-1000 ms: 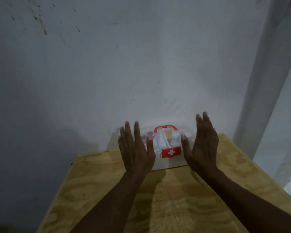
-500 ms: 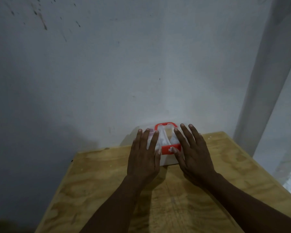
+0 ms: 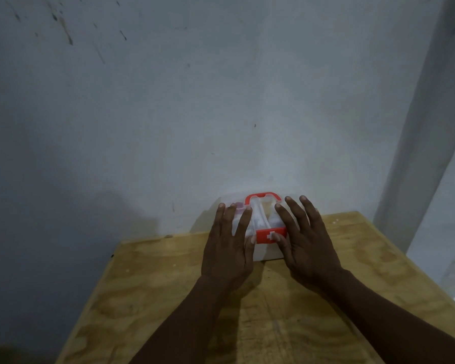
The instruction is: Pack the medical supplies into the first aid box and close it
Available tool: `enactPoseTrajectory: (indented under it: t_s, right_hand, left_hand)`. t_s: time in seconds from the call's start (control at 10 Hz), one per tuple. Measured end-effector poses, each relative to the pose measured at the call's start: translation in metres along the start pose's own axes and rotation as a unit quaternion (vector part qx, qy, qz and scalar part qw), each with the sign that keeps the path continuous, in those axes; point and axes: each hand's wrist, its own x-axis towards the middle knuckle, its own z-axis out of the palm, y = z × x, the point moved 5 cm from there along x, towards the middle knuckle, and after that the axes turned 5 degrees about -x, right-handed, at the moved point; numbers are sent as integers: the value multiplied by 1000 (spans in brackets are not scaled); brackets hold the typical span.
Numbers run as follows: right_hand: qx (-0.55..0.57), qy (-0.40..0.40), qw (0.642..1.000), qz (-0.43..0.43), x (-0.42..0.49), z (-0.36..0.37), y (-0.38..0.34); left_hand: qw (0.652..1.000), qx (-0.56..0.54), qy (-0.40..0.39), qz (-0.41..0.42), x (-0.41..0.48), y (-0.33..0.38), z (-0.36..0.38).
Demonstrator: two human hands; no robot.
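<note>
First aid box (image 3: 260,227): a small clear and white plastic box at the far edge of the tabletop (image 3: 168,298), close against the wall (image 3: 195,114); its lid is down.
Handle (image 3: 263,197): red, arched, at the top of the box on the wall side.
Latch (image 3: 267,235): red strip with a white cross, on the near face of the box, between the two hands.
Contents: pale shapes show faintly through the clear lid; a pinkish patch lies under the lid toward the left; what they are cannot be told.
Left hand (image 3: 227,248): laid flat, palm down, on the left half of the box, fingers spread and pointing toward the wall; the thumb lies just beside the left end of the latch.
Left grip: open, the hand pressing flat and closing on nothing.
Right hand (image 3: 306,243): laid flat, palm down, on the right half of the box, fingers fanned out; the thumb tip touches the latch over the white cross.
Right grip: open, fingers straight, nothing held.
Forearms: both bare, reaching in from the near edge of the tabletop toward the box.
Tabletop: pale plywood, with the shadows of the arms falling on it just in front of the box.
Wall: grey-white, with dark specks high above and to the left of the box.
Post (image 3: 426,114): a pale upright, right of the box, leaning in the wide view.
</note>
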Motion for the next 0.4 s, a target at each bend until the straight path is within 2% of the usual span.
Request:
enactPoseTrajectory:
  t_s: [0.1,0.3,0.4]
  right_hand:
    - [-3,-27,1000,4,0,-1,0]
    - [-23,-147,989,24,8,-26,-3]
    - [-34,-200,979,16,24,-58,-10]
  left_hand:
    - [999,13,-43,-22,0,1,-3]
    - [970,76,-216,-79,10,11,-31]
    - [965,102,-234,-67,26,24,-63]
